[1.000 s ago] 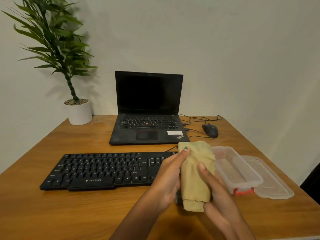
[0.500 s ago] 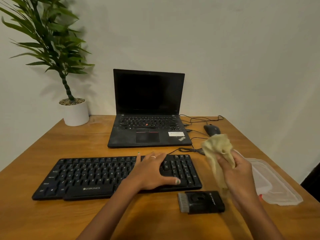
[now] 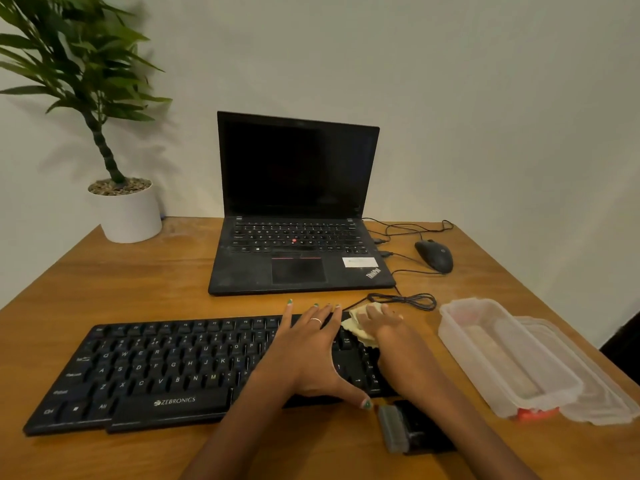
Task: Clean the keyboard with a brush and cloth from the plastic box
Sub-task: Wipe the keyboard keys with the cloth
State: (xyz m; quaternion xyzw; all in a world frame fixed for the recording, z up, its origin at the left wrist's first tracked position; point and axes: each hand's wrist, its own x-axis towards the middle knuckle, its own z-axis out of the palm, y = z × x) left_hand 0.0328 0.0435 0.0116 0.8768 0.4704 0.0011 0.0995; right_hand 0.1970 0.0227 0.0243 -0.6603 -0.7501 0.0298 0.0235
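Right hand (image 3: 382, 323) presses yellow cloth (image 3: 358, 327) flat-fingered on keyboard (image 3: 156, 368) far-right corner. Left hand (image 3: 311, 355) flat, fingers spread, steadies keys just left. Brush (image 3: 398, 431) near right; plastic box (image 3: 498, 355) farther right.

You see a dim, warm-toned view with soft grain. Far up-left of your left hand (image 3: 311, 355), the plant (image 3: 79, 74) is blurred and throws a faint shadow on the wall (image 3: 485, 98). Wide-angle bending stretches the table (image 3: 138, 282) edges outward beyond both hands.
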